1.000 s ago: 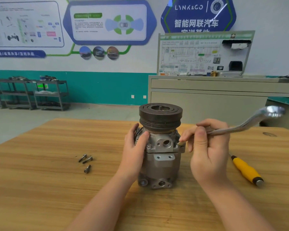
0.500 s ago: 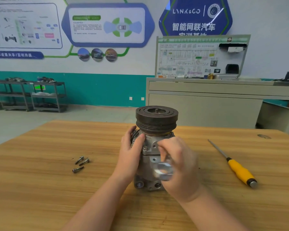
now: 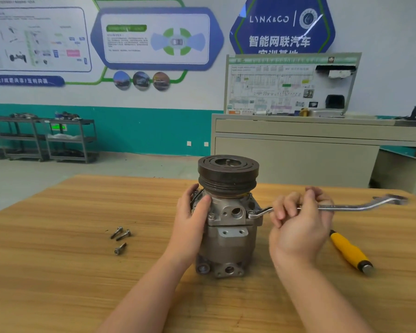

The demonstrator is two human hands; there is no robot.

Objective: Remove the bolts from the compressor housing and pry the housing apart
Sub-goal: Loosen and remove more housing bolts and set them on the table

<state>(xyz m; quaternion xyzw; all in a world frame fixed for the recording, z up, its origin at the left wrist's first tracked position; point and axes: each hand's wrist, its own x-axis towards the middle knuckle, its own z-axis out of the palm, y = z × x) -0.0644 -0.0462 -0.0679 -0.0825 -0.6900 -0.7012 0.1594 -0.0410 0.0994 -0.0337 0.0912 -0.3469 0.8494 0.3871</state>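
Left hand (image 3: 193, 219) grips the compressor housing (image 3: 228, 236); right hand (image 3: 298, 227) grasps the wrench (image 3: 356, 206) seated on a bolt (image 3: 251, 214).

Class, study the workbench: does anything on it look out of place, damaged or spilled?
Nothing stands out. The compressor stands upright, steadied by the left hand. The right hand grips the wrench set on a bolt at its side. Three removed bolts lie loose to the left and the screwdriver to the right. No spill or damage shows.
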